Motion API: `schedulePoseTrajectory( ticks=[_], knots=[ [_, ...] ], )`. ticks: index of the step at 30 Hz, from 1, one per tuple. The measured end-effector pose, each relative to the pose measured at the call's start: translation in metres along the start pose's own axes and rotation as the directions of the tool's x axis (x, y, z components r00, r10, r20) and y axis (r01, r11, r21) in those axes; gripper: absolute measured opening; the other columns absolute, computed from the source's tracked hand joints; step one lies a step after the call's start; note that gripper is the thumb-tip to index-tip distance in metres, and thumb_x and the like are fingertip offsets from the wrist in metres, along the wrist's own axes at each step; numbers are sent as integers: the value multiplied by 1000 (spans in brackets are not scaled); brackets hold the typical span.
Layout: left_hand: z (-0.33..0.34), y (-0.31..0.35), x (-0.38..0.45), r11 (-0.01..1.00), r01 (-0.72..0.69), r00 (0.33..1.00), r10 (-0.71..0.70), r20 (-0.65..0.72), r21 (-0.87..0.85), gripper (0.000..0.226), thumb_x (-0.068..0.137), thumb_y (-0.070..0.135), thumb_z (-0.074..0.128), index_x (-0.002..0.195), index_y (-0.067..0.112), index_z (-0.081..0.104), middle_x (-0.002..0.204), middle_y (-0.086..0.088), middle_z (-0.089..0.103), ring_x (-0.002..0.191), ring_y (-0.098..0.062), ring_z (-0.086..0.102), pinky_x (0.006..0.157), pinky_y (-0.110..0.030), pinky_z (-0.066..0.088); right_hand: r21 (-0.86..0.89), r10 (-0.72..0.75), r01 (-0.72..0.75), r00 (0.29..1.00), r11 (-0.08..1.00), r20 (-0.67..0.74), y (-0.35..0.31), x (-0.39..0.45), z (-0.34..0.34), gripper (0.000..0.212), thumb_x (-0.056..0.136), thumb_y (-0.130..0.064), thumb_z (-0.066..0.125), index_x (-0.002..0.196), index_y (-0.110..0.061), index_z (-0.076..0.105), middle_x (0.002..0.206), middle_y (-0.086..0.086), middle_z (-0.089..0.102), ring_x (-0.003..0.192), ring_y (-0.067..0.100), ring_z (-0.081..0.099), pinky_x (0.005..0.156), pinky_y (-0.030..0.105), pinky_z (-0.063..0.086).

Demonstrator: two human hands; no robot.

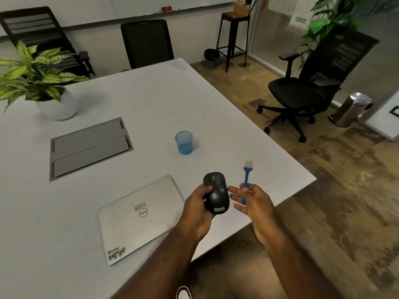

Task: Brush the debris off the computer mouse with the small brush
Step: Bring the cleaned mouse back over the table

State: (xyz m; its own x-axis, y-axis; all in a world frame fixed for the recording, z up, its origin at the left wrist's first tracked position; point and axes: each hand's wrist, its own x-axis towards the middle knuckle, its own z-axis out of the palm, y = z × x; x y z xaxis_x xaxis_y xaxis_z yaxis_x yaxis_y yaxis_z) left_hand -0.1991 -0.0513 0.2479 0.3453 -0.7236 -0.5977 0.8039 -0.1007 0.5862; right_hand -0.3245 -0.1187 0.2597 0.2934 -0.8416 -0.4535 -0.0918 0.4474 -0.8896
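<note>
Above the laptop's (140, 214) right edge, left hand (197, 212) grips the mouse (216, 193); just right, right hand (251, 202) loosely pinches the brush (245, 180), bristles pointing away.

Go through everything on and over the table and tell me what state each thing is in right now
Mouse: lifted, held in left hand.
Brush: in right hand, bristles up, off the mouse.
Laptop: closed, flat on table.
Blue cup: upright.
Cable hatch: shut.

I'm in an office meeting room: white conference table (151, 100) with cable hatch (88, 147) at 10 o'clock, closed laptop (138, 219), whiteboard (133, 5) at 12, swivel chair (306, 89) at 2.
</note>
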Motion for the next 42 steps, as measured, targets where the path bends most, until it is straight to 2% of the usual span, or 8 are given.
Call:
schedulePoseTrajectory(
  ticks=[5,10,16,22,27,31,38,42],
  knots=[
    [-19,11,32,991,-36,999,32,29,127,32,93,10,54,124,11,62,116,-14,67,106,-29,64,77,-37,59,-167,-102,91,993,982,-57,15,21,36,17,104,-20,46,95,-28,58,110,0,69,101,19,67,90,36,55],
    [-31,9,63,965,-40,999,29,44,259,39,94,17,59,133,11,57,125,-12,66,113,-30,64,100,-48,50,-387,-159,113,983,915,-89,32,51,46,11,104,-25,46,103,-26,57,102,2,65,99,26,65,94,41,54],
    [-37,-1,109,966,31,985,14,-173,258,42,88,13,68,128,9,58,119,-16,68,105,-31,68,95,-48,53,-497,-103,61,993,866,-57,52,102,51,17,104,-24,44,109,-19,59,104,5,65,95,23,64,87,34,55],
    [-39,-18,154,960,115,956,-38,-290,254,40,92,9,60,131,4,56,121,-18,66,105,-33,67,96,-47,53,-604,-32,10,999,797,-25,76,152,49,17,103,-26,43,102,-20,58,94,0,63,78,9,57,62,18,41],
    [-46,-34,186,962,140,927,-45,-373,232,36,93,8,59,128,4,59,115,-15,68,102,-30,67,88,-43,57,-654,14,-14,1000,756,-5,98,189,47,16,104,-24,43,98,-20,57,90,-2,61,77,10,56,60,15,39],
    [-47,-44,202,942,137,897,13,-441,307,38,89,7,62,128,6,60,118,-15,67,102,-31,67,91,-44,56,-668,43,-24,999,744,12,117,209,44,17,103,-26,43,100,-19,59,88,-3,61,74,6,56,59,17,40],
    [-43,-54,219,921,125,889,62,-454,370,33,89,6,62,122,7,66,96,-5,70,93,-26,68,89,-38,56,-687,34,-29,999,726,-5,135,230,43,15,103,-25,43,96,-22,56,82,-8,57,76,12,57,61,18,40],
    [-41,-59,227,914,127,890,67,-451,386,31,89,5,62,119,6,67,93,-3,70,92,-26,68,90,-37,57,-703,35,-40,999,710,-23,140,238,42,21,103,-25,42,105,-15,61,84,-6,58,77,14,57,62,21,41]
  ],
)
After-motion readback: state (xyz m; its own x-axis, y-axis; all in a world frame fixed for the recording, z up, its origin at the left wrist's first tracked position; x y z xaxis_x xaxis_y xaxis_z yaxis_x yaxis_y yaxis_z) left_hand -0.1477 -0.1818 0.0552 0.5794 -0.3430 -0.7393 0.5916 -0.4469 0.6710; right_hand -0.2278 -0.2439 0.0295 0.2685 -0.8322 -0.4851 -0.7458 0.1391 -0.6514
